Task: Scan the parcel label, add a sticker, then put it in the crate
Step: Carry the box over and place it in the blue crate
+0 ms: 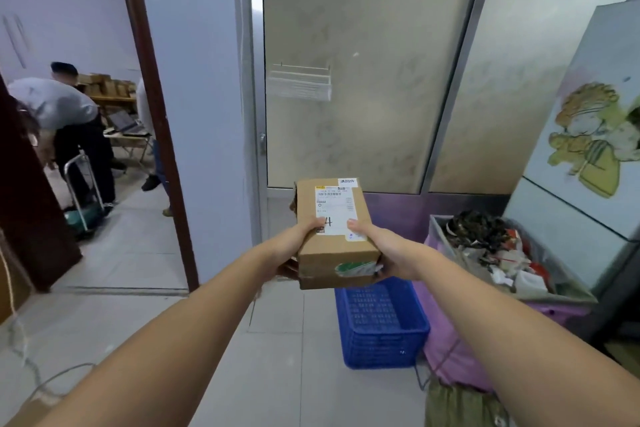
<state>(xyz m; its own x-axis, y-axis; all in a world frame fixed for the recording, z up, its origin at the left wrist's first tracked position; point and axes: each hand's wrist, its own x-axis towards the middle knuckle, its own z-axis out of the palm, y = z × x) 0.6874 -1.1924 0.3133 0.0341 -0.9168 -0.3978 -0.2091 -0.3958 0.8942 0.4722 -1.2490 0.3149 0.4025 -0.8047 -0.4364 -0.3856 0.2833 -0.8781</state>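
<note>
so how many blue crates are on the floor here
1: the blue crate sits on the floor tiles just below the held parcel, beside the pink bin; others may be hidden.

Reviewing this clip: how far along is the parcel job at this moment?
Looks done: the parcel carries a white label with a handwritten mark and a small sticker at its top edge; scanning itself can't be confirmed. In hand: left hand and right hand hold the parcel above the floor. Left: setting it into the blue crate, which looks empty.

Both hands, left hand (pixel 294 246) and right hand (pixel 388 253), grip a cardboard parcel (pixel 334 236); the blue crate (pixel 381 326) sits at its five o'clock.
</note>
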